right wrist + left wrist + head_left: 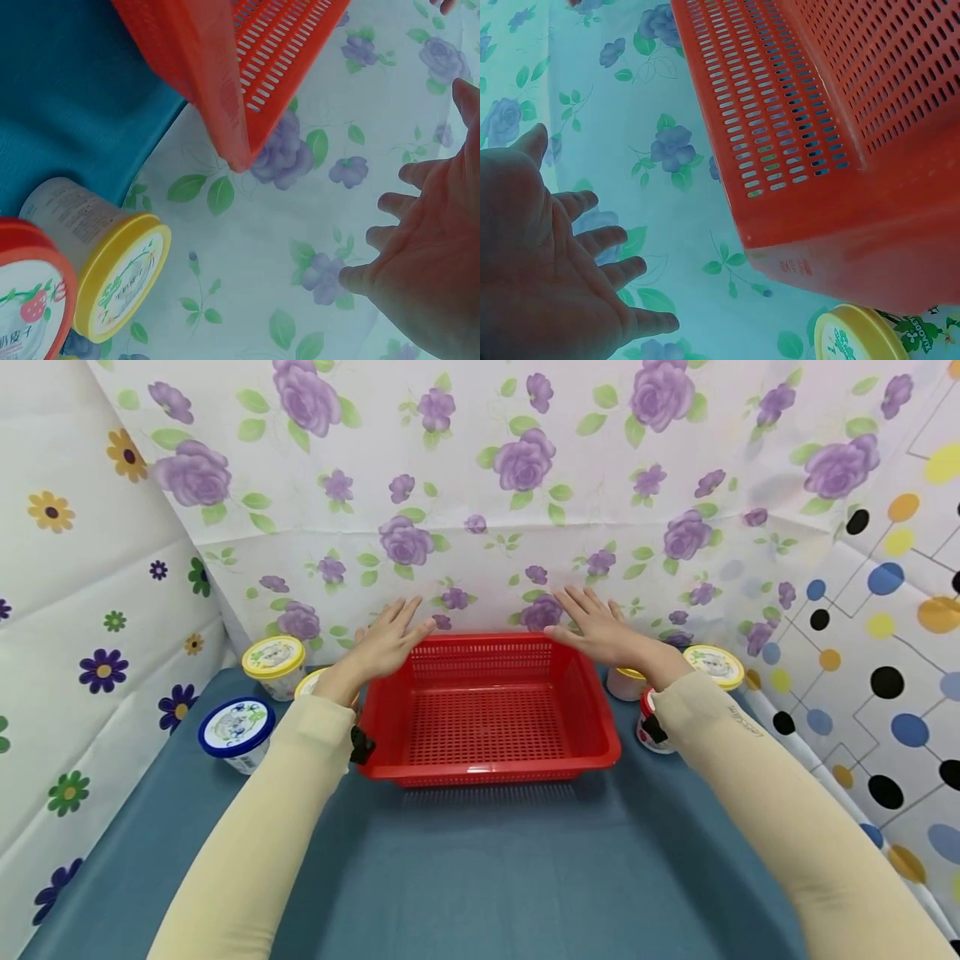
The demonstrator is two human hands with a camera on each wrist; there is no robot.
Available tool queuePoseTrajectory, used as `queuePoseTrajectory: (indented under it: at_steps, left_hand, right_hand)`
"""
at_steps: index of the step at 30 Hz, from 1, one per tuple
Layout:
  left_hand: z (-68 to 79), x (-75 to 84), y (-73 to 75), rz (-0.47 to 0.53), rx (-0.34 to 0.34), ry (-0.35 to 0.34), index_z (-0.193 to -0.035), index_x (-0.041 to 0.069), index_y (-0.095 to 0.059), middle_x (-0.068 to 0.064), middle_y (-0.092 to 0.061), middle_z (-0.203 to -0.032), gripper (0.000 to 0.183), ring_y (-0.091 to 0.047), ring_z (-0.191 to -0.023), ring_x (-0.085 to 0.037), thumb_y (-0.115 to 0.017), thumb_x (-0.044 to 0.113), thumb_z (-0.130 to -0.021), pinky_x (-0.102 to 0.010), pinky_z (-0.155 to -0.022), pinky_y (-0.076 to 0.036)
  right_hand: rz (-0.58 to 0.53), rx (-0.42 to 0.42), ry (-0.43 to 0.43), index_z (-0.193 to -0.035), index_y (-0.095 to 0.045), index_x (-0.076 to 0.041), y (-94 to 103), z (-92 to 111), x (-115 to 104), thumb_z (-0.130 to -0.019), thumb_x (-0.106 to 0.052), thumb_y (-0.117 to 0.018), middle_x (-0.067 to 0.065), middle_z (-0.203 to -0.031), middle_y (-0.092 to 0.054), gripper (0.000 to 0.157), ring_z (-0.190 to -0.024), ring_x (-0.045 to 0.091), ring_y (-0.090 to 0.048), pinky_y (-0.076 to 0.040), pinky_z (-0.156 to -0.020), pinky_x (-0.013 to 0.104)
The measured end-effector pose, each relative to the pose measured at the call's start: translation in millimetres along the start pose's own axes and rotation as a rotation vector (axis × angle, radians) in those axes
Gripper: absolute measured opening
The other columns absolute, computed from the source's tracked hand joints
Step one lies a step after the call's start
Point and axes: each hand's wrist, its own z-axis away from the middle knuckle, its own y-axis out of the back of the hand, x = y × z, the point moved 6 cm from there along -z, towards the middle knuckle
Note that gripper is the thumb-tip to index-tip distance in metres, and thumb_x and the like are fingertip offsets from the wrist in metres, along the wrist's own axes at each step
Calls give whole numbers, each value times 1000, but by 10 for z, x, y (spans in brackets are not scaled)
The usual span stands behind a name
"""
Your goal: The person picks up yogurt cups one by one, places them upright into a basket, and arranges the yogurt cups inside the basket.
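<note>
A red plastic basket (487,770) with slotted walls and a grid floor stands on the blue tabletop, nothing inside it. My left hand (386,639) hovers over its far left corner, fingers spread and straight. Over the far right corner is my right hand (600,631), also with fingers extended. In the left wrist view the left hand (562,262) shows its palm, apart from the basket (832,225). The right wrist view likewise has the right hand (427,240) apart from the basket (217,97), palm bare. Neither hand holds anything.
Left of the basket stand a blue-lidded tub (237,728), a yellow-lidded tub (273,658) and another partly behind the left wrist. On the right are a red-lidded tub (30,300) and yellow-lidded tubs (712,666). Flowered cloth (465,468) hangs behind the table.
</note>
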Motion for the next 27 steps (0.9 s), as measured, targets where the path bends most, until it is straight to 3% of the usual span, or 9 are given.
queuePoseTrajectory:
  at_steps: [10,17,20,27]
  left_hand:
    - [116,-137,-28,60,1,6,-169,20,-3,-17,3,-174,73,1,-159,-41,-24,58,-111,-76,-117,3]
    - [210,-181,-70,103,2,-31,-169,12,-7,-23,0,-172,72,-4,-157,-46,-29,52,-113,-72,-120,-5]
    - [252,-217,-100,135,-3,-41,-168,12,-7,-23,2,-172,71,-2,-158,-45,-31,50,-113,-69,-121,-9]
    - [351,-284,-102,207,-4,-40,-169,14,-6,-21,5,-173,73,3,-158,-45,-33,52,-112,-72,-120,-7]
  right_hand:
    - [-3,14,5,-169,-2,-16,34,142,97,-109,-58,-39,14,-174,3,81,-159,36,14,14,-121,62]
    - [7,2,8,-169,-4,-16,-11,264,189,-109,-57,-41,16,-174,2,82,-159,36,13,11,-121,64]
    - [11,-1,7,-169,-5,-16,-29,314,228,-109,-57,-42,15,-175,1,82,-159,37,13,11,-121,64]
    - [1,-9,16,-169,-5,-17,-63,414,309,-109,-53,-45,14,-175,0,80,-159,39,11,11,-122,63]
